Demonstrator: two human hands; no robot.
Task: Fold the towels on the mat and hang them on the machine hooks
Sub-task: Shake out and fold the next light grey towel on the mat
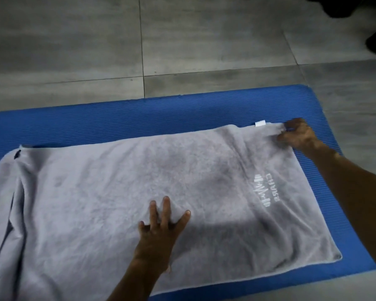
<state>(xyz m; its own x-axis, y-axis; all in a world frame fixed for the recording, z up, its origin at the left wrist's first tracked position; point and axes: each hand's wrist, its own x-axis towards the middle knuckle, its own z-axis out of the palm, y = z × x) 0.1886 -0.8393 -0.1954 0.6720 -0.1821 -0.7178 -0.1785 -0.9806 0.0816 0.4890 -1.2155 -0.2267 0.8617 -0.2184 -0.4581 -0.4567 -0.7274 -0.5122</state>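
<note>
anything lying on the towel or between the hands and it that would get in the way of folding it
Nothing visible does. The left hand presses flat on the grey towel, and the right hand pinches its far right corner. The towel's top is bare, spread on the blue mat. Its left end is bunched.

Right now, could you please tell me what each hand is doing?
Left hand: open, fingers spread, pressing flat on the grey towel.
Right hand: pinching the towel's far right corner.

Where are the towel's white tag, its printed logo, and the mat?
white tag (pixel 260 123), head view, middle of the tag.
logo (pixel 262 190), head view, centre of the white print.
mat (pixel 117 120), head view, bare far strip.
</note>
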